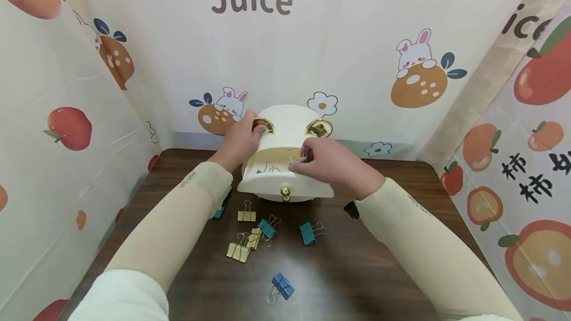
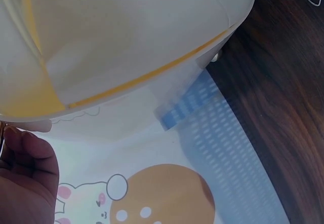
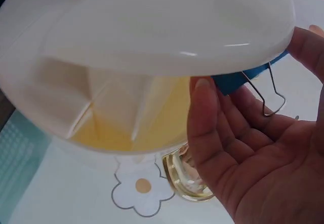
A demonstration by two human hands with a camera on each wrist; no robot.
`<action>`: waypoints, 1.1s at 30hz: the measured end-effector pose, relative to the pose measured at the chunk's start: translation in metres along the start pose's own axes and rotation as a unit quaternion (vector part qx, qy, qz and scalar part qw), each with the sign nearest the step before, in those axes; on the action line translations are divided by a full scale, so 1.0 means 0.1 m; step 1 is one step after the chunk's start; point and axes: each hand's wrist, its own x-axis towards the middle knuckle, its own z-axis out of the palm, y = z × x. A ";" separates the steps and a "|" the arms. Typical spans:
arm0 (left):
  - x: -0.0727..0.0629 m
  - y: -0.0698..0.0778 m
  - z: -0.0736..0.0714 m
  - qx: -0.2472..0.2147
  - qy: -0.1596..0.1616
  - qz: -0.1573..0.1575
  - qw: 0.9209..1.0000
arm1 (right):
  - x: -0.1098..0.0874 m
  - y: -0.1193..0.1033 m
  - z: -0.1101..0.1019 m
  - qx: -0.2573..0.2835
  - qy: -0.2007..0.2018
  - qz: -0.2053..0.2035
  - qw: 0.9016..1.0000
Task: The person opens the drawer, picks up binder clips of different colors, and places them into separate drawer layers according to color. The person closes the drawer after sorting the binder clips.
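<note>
A white storage box [image 1: 285, 125] with gold ring handles stands at the back of the table, its front flap [image 1: 276, 182] with gold knobs tipped outward. My left hand [image 1: 242, 140] grips the gold handle [image 1: 265, 124] on the box's left side; its curled fingers show at the edge of the left wrist view. At the opening, my right hand [image 1: 332, 162] pinches a blue binder clip [image 3: 230, 82], its wire arms hanging toward the palm in the right wrist view. Wire arms of another clip [image 1: 269, 167] show inside the box's opening, left of my right hand.
On the dark wood table [image 1: 357, 271] in front lie several binder clips: yellow ones [image 1: 238, 251], teal ones [image 1: 308, 233] and a blue one [image 1: 283, 285] nearest me. Another teal clip [image 1: 218, 212] is partly behind my left sleeve. Printed curtains [image 1: 357, 38] surround the table's back and sides.
</note>
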 end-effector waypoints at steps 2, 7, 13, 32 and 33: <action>0.00 0.00 -0.01 0.001 0.000 0.002 1.000 | 0.03 -0.05 -0.01 -0.010 -0.011 0.006 1.000; 0.00 -0.01 0.01 -0.002 0.000 0.002 1.000 | 0.08 -0.14 -0.04 -0.020 -0.048 0.035 0.998; 0.01 -0.01 0.00 -0.003 -0.001 -0.002 1.000 | 0.16 -0.24 0.00 -0.039 -0.062 0.074 0.995; 0.00 -0.01 -0.02 -0.009 -0.005 0.001 1.000 | 0.40 -0.42 0.14 -0.091 -0.090 0.099 0.987; 0.00 0.00 -0.02 -0.010 -0.005 0.000 1.000 | 0.40 -0.42 0.14 -0.095 -0.091 0.100 0.986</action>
